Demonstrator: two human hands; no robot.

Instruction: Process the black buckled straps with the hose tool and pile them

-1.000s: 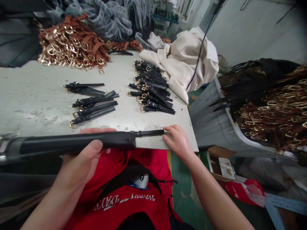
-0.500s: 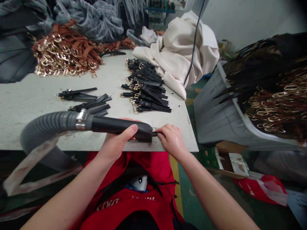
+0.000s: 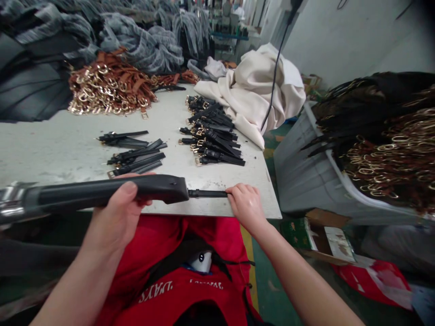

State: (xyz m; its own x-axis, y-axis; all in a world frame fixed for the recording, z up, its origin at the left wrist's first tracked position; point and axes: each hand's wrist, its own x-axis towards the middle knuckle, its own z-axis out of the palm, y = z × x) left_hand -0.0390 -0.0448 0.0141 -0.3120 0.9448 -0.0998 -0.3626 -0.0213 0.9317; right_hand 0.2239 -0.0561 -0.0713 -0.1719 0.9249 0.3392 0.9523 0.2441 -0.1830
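Observation:
My left hand [image 3: 119, 217] is wrapped round a black hose nozzle [image 3: 159, 186], held level over the table's front edge with its mouth facing right. Between the thumb and fingers of my right hand [image 3: 245, 201] is the right end of a narrow black strap [image 3: 210, 194]. This strap lies roughly level, a small loop near its left end. That end is at the nozzle's mouth; whether it goes inside I cannot tell. Behind the nozzle are black buckle straps in a small pile [image 3: 136, 156], and a larger pile [image 3: 214, 131] of them sits farther right.
Brown straps with gold buckles [image 3: 108, 88] are heaped at the table's back left. Cream fabric [image 3: 261, 86] lies at the back right, a black cable [image 3: 274, 81] hanging before it. Right of the table [image 3: 50, 145] stands a grey bin [image 3: 299, 163] full of straps, near an open carton [image 3: 319, 235].
My left hand and the nozzle have moved left, away from my right hand. More of the black strap now shows between them. My right hand stays nearly in place.

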